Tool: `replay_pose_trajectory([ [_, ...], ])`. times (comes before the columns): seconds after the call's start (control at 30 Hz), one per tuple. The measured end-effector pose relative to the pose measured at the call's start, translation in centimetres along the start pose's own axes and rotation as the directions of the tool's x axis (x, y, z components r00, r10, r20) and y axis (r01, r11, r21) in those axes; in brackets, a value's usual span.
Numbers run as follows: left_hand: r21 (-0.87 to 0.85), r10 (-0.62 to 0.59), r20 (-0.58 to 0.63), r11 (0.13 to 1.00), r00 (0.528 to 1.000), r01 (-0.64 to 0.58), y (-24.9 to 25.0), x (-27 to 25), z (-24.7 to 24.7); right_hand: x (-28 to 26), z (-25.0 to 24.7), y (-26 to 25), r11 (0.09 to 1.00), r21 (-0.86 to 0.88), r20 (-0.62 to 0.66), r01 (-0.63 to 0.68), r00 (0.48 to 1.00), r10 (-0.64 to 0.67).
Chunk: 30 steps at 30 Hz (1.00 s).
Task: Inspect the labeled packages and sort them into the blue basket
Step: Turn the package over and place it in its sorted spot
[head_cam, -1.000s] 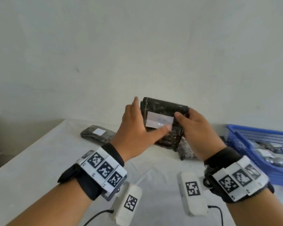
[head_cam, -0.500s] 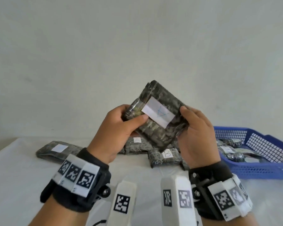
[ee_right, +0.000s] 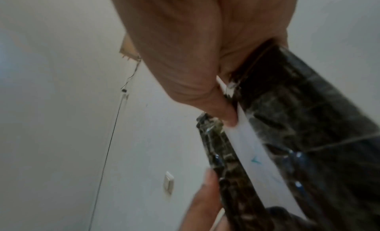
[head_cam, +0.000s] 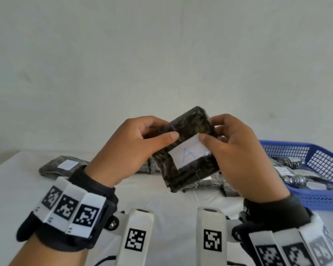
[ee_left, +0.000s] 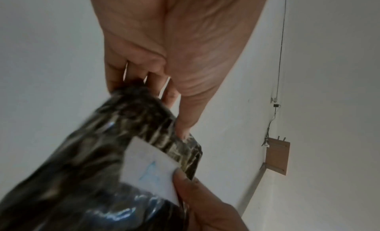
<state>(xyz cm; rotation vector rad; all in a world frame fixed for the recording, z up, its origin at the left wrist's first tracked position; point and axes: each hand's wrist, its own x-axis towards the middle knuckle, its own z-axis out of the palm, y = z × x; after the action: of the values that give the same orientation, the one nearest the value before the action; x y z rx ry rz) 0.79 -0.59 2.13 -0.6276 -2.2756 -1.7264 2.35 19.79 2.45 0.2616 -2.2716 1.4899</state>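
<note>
Since half a second ago you have turned the package (head_cam: 188,148) so its white label (head_cam: 187,153) faces you squarely, the blue letter A now readable, and your hands have drawn nearer the camera. Your left hand (head_cam: 131,148) grips the package's left edge, thumb pressed on the front face and fingers (ee_left: 153,81) curled round behind. Your right hand (head_cam: 238,156) grips the right edge, thumb tip on the label's upper right corner, fingers behind. So the package sits between both hands, tilted, held up off the tabletop (head_cam: 171,200). Beyond it, more labeled packages (head_cam: 64,166) lie on the tabletop, some hidden behind your hands. Farther right stands the blue basket (head_cam: 327,200), with several packages already inside it.
</note>
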Motion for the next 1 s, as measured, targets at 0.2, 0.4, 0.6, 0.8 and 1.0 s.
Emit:
replay_pose_trajectory([
  [0.2,-0.263,-0.041,-0.160,0.965,0.986,-0.003,-0.2,-0.1,-0.4,-0.9,0.6,-1.1,0.939,0.330,0.104,-0.091,0.993,0.060],
  [0.4,-0.139,0.149,-0.181,0.975,0.972,-0.176,0.4,-0.7,0.9,-1.3,1.0,-1.5,0.964,0.239,-0.067,0.117,0.992,-0.104],
  [0.6,-0.298,0.067,-0.129,0.949,0.989,-0.103,0.4,-0.6,1.8,-1.1,0.8,-1.2,0.957,0.255,-0.067,0.138,0.990,-0.125],
  [0.8,-0.203,0.111,-0.195,0.968,0.975,-0.150,0.2,-0.6,2.2,-1.1,1.0,-1.2,0.961,0.263,-0.047,0.089,0.996,-0.079],
  [1.0,-0.115,0.162,-0.252,0.974,0.954,-0.196,0.2,-0.7,2.5,-1.4,1.4,-1.6,0.973,0.198,-0.095,0.116,0.991,-0.098],
])
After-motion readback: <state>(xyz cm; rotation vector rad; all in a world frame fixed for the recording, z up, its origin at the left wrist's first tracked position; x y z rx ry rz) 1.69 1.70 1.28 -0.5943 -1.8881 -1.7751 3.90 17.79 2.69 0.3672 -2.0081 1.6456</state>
